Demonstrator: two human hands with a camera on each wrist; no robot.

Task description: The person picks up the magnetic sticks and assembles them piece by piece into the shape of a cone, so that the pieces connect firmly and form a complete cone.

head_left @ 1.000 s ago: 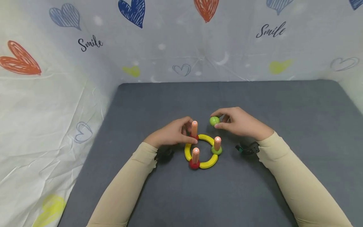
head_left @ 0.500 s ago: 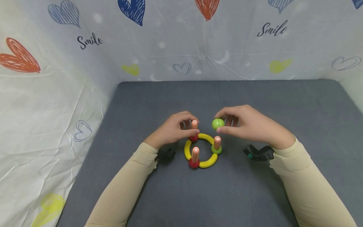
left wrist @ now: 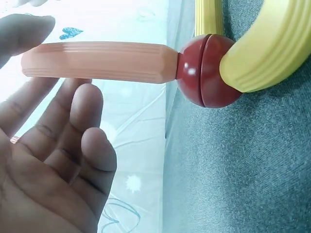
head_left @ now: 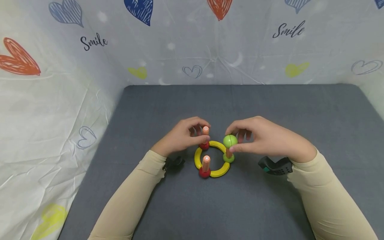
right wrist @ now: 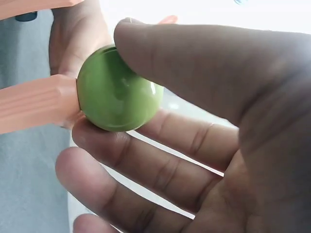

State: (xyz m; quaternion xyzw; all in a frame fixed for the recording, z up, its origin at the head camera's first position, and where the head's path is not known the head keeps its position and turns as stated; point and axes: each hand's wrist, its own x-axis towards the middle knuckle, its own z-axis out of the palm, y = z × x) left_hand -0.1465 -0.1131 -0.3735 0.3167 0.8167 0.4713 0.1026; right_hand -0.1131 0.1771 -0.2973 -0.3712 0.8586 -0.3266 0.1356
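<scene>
My right hand (head_left: 265, 138) pinches a glossy green ball (head_left: 230, 141) between thumb and fingers. The ball sits at the top end of the right orange rod (right wrist: 43, 102), touching it in the right wrist view. That rod stands on a green ball (head_left: 228, 158) in a ring of curved yellow pieces (head_left: 220, 170). At the ring's far left, my left hand (head_left: 181, 135) holds another upright orange rod (left wrist: 107, 60) near its top, thumb on one side and fingers on the other. A red ball (left wrist: 206, 70) is its base.
A third orange rod (head_left: 206, 163) stands on the near red ball (head_left: 205, 172). The ring rests on a grey cloth-covered table (head_left: 270, 206). Behind it hangs a white sheet (head_left: 246, 43) printed with hearts. Black devices (head_left: 276, 166) are worn at both wrists.
My right hand has brought the green ball from behind the ring toward me, onto the top of the right rod. My left hand has shifted slightly up along its rod.
</scene>
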